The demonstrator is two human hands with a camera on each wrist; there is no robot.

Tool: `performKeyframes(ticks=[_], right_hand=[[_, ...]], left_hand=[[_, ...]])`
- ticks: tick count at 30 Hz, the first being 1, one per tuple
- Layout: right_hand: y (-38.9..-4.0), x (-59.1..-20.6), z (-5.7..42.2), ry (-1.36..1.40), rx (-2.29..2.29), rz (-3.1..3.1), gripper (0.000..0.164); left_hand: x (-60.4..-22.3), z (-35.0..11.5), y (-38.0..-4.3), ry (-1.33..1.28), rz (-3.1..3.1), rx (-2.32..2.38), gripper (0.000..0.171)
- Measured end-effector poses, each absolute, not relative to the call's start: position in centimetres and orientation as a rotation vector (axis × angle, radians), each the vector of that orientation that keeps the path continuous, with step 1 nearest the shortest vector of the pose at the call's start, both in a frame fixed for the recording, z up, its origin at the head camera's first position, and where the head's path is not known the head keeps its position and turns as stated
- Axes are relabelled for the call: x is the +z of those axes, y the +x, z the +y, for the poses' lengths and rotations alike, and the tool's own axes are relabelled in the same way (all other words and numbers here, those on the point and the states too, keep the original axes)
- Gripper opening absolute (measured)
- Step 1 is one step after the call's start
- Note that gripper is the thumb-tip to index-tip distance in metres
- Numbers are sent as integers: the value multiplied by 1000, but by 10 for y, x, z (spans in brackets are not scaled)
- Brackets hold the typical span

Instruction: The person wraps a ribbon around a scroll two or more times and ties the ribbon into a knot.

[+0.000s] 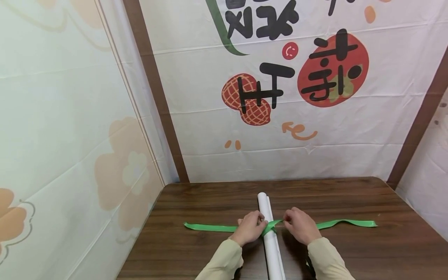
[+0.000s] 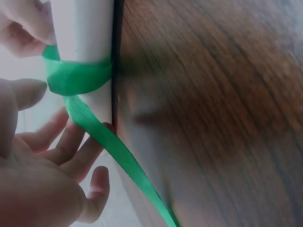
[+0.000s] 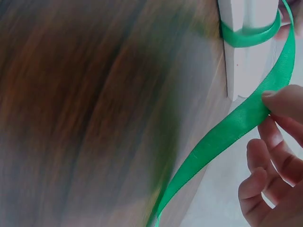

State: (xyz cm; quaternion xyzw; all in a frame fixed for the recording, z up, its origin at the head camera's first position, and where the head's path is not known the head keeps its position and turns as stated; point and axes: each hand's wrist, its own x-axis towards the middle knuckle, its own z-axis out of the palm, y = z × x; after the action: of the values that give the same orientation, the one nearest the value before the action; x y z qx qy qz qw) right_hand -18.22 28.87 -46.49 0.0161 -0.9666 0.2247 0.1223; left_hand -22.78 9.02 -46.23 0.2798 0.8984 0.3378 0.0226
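A long white paper roll [image 1: 273, 249] lies lengthwise on the wooden table. Green ribbon [image 1: 269, 228] wraps its middle and crosses over itself on top. My left hand [image 1: 250, 226] is at the roll's left side, its thumb tip right at the crossing. In the left wrist view, the fingers of that hand [image 2: 57, 165] are loosely extended behind the hanging ribbon [image 2: 113, 146], fingertips close by the roll. On the other side my right hand [image 1: 301, 226] pinches a stretch of ribbon [image 3: 236, 123] between thumb and index finger, its other fingers loosely curled.
The ribbon's left tail [image 1: 210, 227] and right tail [image 1: 350, 222] stretch out across the dark wooden table [image 1: 196, 202]. Behind the table hangs a white printed cloth [image 1: 210, 163], with another flowered cloth [image 1: 77, 155] on the left.
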Motion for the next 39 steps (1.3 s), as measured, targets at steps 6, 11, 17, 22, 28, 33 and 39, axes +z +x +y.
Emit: performKeyframes(ticks=[6, 11, 17, 22, 28, 33, 39], right_hand=[[-185, -465, 282, 19, 669, -2811, 5], [-188, -466, 279, -11, 697, -2806, 4], [-189, -463, 273, -69, 713, -2795, 5], [-190, -462, 267, -103, 789, -2767, 6], [-197, -465, 262, -93, 1049, -2694, 7], [-201, -469, 259, -104, 1215, -2658, 9], [-202, -471, 257, 31, 1361, -2682, 11]], left_hand=[[-459, 91, -228, 886, 2729, 1063, 24], [-454, 92, -229, 906, 2678, 1091, 18], [-451, 95, -230, 934, 2687, 1054, 23], [-451, 96, -231, 966, 2693, 1031, 26], [-450, 96, -231, 967, 2688, 1050, 33], [-450, 95, -232, 949, 2674, 1070, 44], [-449, 93, -230, 961, 2681, 1096, 48]])
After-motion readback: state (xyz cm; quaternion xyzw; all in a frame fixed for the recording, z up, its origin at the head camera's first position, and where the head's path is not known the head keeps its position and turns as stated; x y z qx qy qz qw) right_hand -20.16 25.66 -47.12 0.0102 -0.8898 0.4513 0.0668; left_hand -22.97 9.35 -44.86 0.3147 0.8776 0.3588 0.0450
